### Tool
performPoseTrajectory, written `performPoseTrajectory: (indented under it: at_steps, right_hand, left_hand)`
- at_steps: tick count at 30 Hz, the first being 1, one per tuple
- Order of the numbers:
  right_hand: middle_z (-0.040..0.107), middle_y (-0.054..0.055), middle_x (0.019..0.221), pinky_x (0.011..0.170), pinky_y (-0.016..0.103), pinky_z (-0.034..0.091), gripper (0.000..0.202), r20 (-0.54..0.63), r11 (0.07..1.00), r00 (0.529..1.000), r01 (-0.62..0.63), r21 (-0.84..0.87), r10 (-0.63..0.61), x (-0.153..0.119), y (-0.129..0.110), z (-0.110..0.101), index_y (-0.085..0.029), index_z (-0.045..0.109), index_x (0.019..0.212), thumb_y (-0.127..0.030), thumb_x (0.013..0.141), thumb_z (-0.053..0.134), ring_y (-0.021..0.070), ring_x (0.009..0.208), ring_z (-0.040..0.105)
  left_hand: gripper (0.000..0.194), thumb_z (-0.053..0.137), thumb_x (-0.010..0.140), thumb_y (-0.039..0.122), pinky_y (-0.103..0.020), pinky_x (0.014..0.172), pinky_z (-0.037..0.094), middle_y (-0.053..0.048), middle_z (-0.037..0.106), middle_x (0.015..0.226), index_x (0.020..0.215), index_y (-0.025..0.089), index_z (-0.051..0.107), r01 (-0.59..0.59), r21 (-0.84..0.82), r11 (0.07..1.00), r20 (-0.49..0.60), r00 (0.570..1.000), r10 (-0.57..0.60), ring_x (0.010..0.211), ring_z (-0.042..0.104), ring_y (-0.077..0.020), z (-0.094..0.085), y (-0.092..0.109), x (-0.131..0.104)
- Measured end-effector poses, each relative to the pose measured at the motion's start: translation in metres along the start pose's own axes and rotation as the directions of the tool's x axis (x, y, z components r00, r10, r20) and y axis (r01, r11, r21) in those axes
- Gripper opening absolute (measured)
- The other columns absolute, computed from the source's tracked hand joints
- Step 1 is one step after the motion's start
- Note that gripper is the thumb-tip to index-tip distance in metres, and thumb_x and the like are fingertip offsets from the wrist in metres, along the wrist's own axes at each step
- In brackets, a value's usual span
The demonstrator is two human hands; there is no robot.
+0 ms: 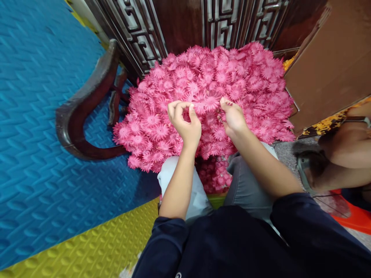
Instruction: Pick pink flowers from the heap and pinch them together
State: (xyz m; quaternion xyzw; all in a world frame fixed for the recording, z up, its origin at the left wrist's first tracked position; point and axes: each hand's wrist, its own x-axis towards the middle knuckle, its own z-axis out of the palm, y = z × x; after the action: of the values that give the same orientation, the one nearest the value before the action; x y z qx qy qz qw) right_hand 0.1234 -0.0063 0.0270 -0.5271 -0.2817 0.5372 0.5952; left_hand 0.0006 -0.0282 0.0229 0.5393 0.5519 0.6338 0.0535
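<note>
A wide heap of pink artificial flowers spreads in front of me and over my knees. Just above it, my left hand is curled, thumb and fingertips pinched at the left edge of pink petals. My right hand is closed, with thumb and fingers at the right side of the same pink petal pieces, which span the gap between the hands. These pieces blend into the heap behind, so their exact edges are hard to make out.
A curved dark wooden armrest stands left, over blue matting. Behind the heap is carved dark wood panelling. Brown cardboard stands right, near yellow flowers and another person's bent leg.
</note>
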Motion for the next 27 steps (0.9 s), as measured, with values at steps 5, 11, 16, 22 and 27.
performPoseTrajectory:
  at_steps: [5,11,16,22,27]
  right_hand:
    - [0.057,0.001,0.077,0.056,0.025,0.042,0.041,-0.160,0.995,0.983,0.095,0.010,-0.093,0.027,-0.009,-0.029,-0.022,0.051,0.077,-0.063,0.081,0.057,0.0138,0.073,0.058]
    - [0.064,0.001,0.086,0.059,0.025,0.044,0.032,0.137,0.986,0.981,0.151,-0.068,-0.141,0.028,-0.011,-0.038,-0.025,0.057,0.087,-0.054,0.077,0.067,0.0128,0.075,0.060]
    - [0.063,-0.004,0.081,0.055,0.021,0.043,0.029,0.267,0.996,0.961,-0.083,0.022,0.074,0.006,-0.007,-0.017,-0.023,0.059,0.088,-0.043,0.073,0.074,0.0071,0.064,0.056]
    - [0.064,-0.006,0.076,0.053,0.017,0.041,0.028,0.345,0.979,0.929,-0.176,0.100,0.132,-0.010,-0.013,-0.006,-0.021,0.065,0.081,-0.032,0.062,0.083,0.0049,0.063,0.056]
    - [0.066,-0.006,0.075,0.057,0.018,0.042,0.020,0.354,0.977,0.922,-0.199,0.083,0.157,-0.015,-0.012,-0.002,-0.021,0.069,0.077,-0.029,0.064,0.082,0.0055,0.065,0.056]
  left_hand:
    - [0.016,0.037,0.098,0.022,-0.033,0.085,0.045,-0.002,0.047,0.086,0.084,0.023,0.043,0.122,-0.048,0.991,-0.271,0.954,-0.130,0.085,0.052,-0.0155,-0.016,-0.018,0.023]
    - [0.006,0.062,0.085,0.023,-0.045,0.105,0.033,-0.006,0.055,0.103,0.090,0.024,0.058,0.169,0.175,0.970,-0.115,0.982,-0.150,0.109,0.050,-0.0257,-0.018,-0.024,0.029]
    - [0.013,0.069,0.082,0.035,-0.046,0.106,0.033,-0.008,0.060,0.108,0.091,0.026,0.068,0.062,0.198,0.978,0.064,0.995,-0.076,0.113,0.050,-0.0286,-0.001,0.000,0.001]
    - [0.020,0.069,0.081,0.046,-0.041,0.099,0.036,-0.005,0.064,0.097,0.084,0.028,0.076,-0.008,0.229,0.973,0.164,0.986,-0.030,0.102,0.054,-0.0242,0.003,0.008,-0.006]
    - [0.010,0.077,0.077,0.036,-0.036,0.097,0.039,-0.002,0.064,0.090,0.075,0.026,0.076,0.083,0.122,0.989,0.158,0.982,-0.102,0.094,0.055,-0.0199,0.004,0.005,-0.003]
